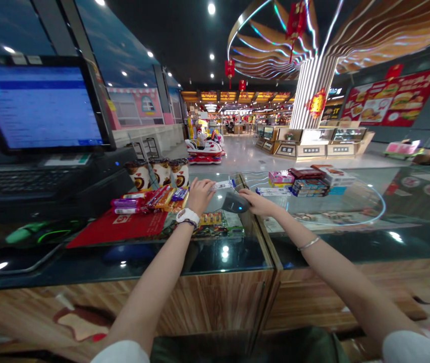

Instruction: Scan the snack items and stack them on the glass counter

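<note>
My left hand [200, 195] is closed on the near end of a slim white-and-blue packet [223, 185] above the glass counter. In my right hand [257, 202] is a dark handheld barcode scanner [234, 202] with a small blue light, its head pointing left, close to the packet. Just left of my left hand lies a row of wrapped snack bars [162, 197] in purple, red, orange and blue. Another white-and-blue packet [274, 192] rests to the right of the scanner, beside a pile of boxes [309, 187].
Three lidded cups [160, 173] stand behind the snack bars. A monitor [41, 108] and a keyboard [6, 179] occupy the left end. Under the bars lies a red sheet [120, 229]. A wooden seam [266, 237] divides the glass counter sections.
</note>
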The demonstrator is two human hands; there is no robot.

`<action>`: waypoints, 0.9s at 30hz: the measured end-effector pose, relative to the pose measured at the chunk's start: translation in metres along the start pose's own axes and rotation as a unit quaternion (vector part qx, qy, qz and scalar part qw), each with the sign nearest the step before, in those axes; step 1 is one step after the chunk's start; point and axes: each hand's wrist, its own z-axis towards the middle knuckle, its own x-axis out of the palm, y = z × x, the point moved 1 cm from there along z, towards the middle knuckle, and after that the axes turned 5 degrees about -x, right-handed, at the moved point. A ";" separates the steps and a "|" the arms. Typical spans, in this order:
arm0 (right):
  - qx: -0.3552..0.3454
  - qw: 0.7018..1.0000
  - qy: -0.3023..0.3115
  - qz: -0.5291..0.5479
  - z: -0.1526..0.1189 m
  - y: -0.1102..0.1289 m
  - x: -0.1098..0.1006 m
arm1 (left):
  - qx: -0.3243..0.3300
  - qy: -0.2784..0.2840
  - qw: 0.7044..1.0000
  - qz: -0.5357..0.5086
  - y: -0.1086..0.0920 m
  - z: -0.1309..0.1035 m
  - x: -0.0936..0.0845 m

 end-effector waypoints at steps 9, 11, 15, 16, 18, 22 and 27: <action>0.119 0.953 -0.248 0.126 -0.009 -0.008 -0.039 | -0.003 0.004 1.000 0.008 0.001 -0.002 0.001; 0.136 0.943 -0.264 0.153 -0.011 -0.011 -0.043 | -0.006 0.008 1.000 0.008 0.002 -0.002 0.002; 0.136 0.947 -0.234 0.174 -0.012 -0.011 -0.047 | -0.016 0.010 1.000 0.012 0.004 -0.001 0.005; 0.132 0.953 -0.213 0.168 -0.011 -0.009 -0.047 | -0.019 0.010 1.000 0.013 0.005 -0.001 0.005; 0.126 0.969 -0.158 0.140 -0.008 -0.002 -0.044 | -0.027 0.010 0.999 0.014 0.006 -0.002 0.006; 0.141 0.988 -0.051 0.047 0.000 0.017 -0.033 | -0.037 0.011 0.999 0.018 0.010 -0.002 0.005; 0.156 0.987 -0.021 -0.025 0.005 0.035 -0.021 | -0.065 0.014 0.997 0.035 0.020 -0.003 -0.002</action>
